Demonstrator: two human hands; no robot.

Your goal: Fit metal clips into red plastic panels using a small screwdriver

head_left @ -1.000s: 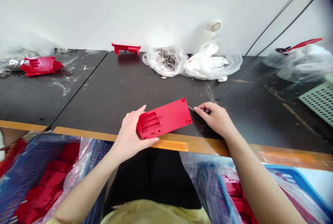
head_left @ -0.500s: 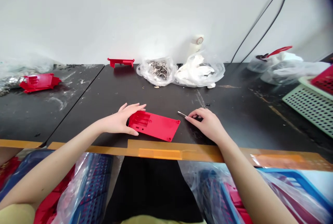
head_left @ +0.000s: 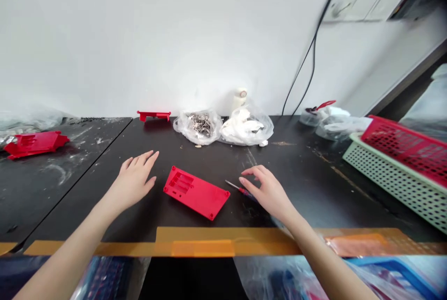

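Observation:
A flat red plastic cover (head_left: 196, 192) with slots at one end lies on the black table (head_left: 209, 160) in front of me. My left hand (head_left: 134, 180) hovers just left of it, fingers spread and holding nothing. My right hand (head_left: 267, 191) rests to the right of the cover with fingers stretched out, lying over the handle of a small red screwdriver (head_left: 237, 188) whose metal tip points toward the cover.
Two clear bags (head_left: 199, 126) of small metal parts and white pieces (head_left: 246, 127) sit at the back. Other red parts lie far left (head_left: 33, 143) and by the wall (head_left: 154, 115). Green (head_left: 391, 175) and red baskets (head_left: 407, 147) are stacked at right. Black cables (head_left: 307, 72) hang down the wall.
My left hand let go of the red cover and drew away to the left. The right hand opened over the screwdriver. The view tilted up and turned right.

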